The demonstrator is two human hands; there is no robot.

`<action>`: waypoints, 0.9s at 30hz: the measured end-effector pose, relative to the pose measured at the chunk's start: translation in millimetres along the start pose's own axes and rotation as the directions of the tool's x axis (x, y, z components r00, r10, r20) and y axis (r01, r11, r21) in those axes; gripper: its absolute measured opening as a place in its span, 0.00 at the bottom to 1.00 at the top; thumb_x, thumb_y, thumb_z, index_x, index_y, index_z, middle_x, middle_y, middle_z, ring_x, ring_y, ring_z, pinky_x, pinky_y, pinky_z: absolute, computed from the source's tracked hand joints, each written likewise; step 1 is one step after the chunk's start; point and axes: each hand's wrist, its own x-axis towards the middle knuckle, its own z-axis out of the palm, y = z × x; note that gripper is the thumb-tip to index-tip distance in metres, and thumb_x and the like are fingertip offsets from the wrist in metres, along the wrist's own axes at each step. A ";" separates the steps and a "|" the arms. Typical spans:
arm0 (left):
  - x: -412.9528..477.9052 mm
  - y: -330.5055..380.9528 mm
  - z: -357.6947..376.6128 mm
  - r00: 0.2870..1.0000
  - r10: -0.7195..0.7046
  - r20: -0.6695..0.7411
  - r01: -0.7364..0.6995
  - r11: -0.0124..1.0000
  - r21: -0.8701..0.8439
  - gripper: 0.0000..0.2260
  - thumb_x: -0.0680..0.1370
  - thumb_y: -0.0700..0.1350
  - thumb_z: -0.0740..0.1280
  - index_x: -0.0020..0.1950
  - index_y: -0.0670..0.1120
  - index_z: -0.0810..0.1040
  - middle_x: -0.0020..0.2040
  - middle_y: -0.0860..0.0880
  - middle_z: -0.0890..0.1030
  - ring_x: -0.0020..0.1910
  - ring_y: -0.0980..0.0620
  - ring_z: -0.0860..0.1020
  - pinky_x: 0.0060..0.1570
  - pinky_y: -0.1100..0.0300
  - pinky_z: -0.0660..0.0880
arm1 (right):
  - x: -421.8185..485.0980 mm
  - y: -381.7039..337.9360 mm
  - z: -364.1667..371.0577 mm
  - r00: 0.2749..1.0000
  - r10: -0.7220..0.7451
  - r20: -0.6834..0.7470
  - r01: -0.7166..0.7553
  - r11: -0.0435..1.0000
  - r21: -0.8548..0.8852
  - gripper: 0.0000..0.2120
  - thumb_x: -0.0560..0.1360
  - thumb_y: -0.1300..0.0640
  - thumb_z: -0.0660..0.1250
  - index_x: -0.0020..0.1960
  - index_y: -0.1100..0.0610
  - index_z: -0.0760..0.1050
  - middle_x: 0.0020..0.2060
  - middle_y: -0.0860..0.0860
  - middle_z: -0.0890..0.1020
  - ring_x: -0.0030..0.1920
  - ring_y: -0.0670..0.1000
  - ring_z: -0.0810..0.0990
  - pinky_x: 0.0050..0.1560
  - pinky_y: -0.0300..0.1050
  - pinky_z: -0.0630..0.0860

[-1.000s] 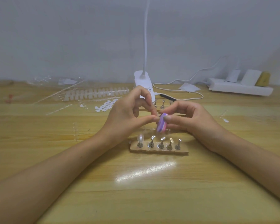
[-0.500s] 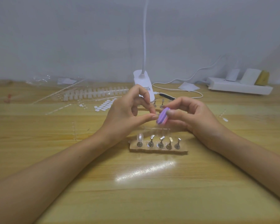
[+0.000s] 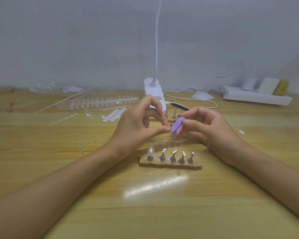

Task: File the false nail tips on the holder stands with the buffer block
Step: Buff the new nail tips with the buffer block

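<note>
As right hand [image 3: 209, 128] pinches it, buffer block [image 3: 177, 128] shows purple, pink layers.

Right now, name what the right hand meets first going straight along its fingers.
Probably the left hand, its fingertips just beyond the buffer block the right hand pinches; depth is unclear.

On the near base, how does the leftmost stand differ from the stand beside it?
The leftmost stand carries a pearly oval nail tip; the second stand has a bare top. The nail tip on the leftmost stand is about upright, while the second stand's flat top slants. Both are small metal stands on the same base.
</note>
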 end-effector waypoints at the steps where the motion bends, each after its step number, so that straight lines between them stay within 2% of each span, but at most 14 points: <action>1: -0.3 0.3 -0.2 1.000 -0.004 -0.003 0.004 1.000 -0.010 0.17 0.71 0.44 0.77 0.48 0.51 0.68 0.41 0.56 0.85 0.25 0.56 0.59 0.28 0.67 0.61 | 0.4 -0.1 -0.6 1.000 0.001 -0.016 -0.001 1.000 0.017 0.09 0.68 0.60 0.75 0.47 0.60 0.80 0.52 0.64 0.83 0.47 0.61 0.86 0.47 0.49 0.83; 4: -0.3 0.4 -0.3 1.000 -0.013 -0.016 0.013 1.000 -0.017 0.17 0.71 0.44 0.77 0.48 0.51 0.68 0.41 0.56 0.85 0.24 0.56 0.60 0.28 0.68 0.61 | -1.6 -0.2 2.2 0.992 0.020 0.125 -0.008 0.995 -0.097 0.07 0.70 0.60 0.75 0.46 0.58 0.81 0.50 0.58 0.85 0.46 0.60 0.87 0.45 0.48 0.83; 5: -0.2 0.4 -0.1 1.000 -0.013 -0.017 0.013 1.000 -0.011 0.17 0.71 0.44 0.77 0.48 0.51 0.68 0.41 0.56 0.85 0.24 0.56 0.60 0.28 0.68 0.61 | -1.7 0.2 2.5 0.992 0.016 0.127 -0.004 0.995 -0.100 0.07 0.70 0.59 0.75 0.46 0.58 0.81 0.51 0.59 0.85 0.47 0.60 0.86 0.45 0.48 0.83; 8: 0.4 0.3 0.5 1.000 -0.014 -0.013 0.014 1.000 -0.006 0.17 0.71 0.44 0.77 0.47 0.51 0.68 0.41 0.56 0.85 0.25 0.56 0.60 0.29 0.68 0.61 | -0.7 -1.0 0.7 1.000 0.003 -0.014 -0.003 1.000 -0.001 0.09 0.70 0.60 0.73 0.48 0.60 0.80 0.53 0.65 0.82 0.48 0.58 0.86 0.45 0.46 0.83; 11: 1.0 0.5 0.1 1.000 -0.014 -0.013 0.014 1.000 0.005 0.17 0.71 0.43 0.77 0.47 0.52 0.68 0.41 0.56 0.85 0.25 0.56 0.60 0.29 0.69 0.61 | -2.3 -0.4 2.1 0.997 0.011 0.077 -0.007 0.999 -0.051 0.06 0.70 0.60 0.74 0.45 0.57 0.81 0.51 0.60 0.84 0.46 0.60 0.86 0.45 0.49 0.84; 15: -0.1 1.0 -0.3 1.000 -0.020 -0.019 0.020 1.000 0.019 0.17 0.71 0.43 0.77 0.47 0.51 0.68 0.41 0.56 0.85 0.25 0.56 0.61 0.29 0.69 0.62 | -0.9 -0.5 2.2 1.000 -0.001 -0.008 0.001 1.000 0.001 0.09 0.69 0.60 0.74 0.47 0.61 0.79 0.50 0.61 0.84 0.45 0.60 0.86 0.44 0.46 0.83; 18: -1.3 0.7 0.6 1.000 -0.017 -0.018 0.017 1.000 0.011 0.17 0.71 0.43 0.77 0.48 0.50 0.69 0.41 0.56 0.85 0.25 0.56 0.61 0.29 0.70 0.61 | -1.9 0.4 4.0 0.996 0.019 0.087 -0.015 0.999 -0.052 0.07 0.69 0.60 0.74 0.46 0.59 0.80 0.49 0.57 0.85 0.44 0.59 0.87 0.42 0.46 0.83; 21: -0.5 0.6 0.4 1.000 -0.010 -0.020 0.010 1.000 0.009 0.17 0.71 0.44 0.77 0.48 0.50 0.69 0.41 0.56 0.85 0.25 0.56 0.61 0.29 0.69 0.61 | 0.3 0.9 1.1 1.000 0.005 0.001 -0.005 1.000 0.013 0.10 0.68 0.59 0.74 0.47 0.60 0.79 0.49 0.59 0.85 0.44 0.56 0.86 0.42 0.42 0.82; 27: -1.1 2.6 0.3 1.000 0.003 -0.025 -0.002 1.000 0.015 0.17 0.71 0.43 0.77 0.47 0.51 0.68 0.41 0.56 0.85 0.25 0.55 0.60 0.29 0.68 0.61 | -0.1 -0.4 0.4 1.000 0.002 0.005 -0.002 1.000 0.007 0.10 0.68 0.59 0.74 0.47 0.61 0.78 0.53 0.65 0.82 0.45 0.58 0.86 0.43 0.43 0.82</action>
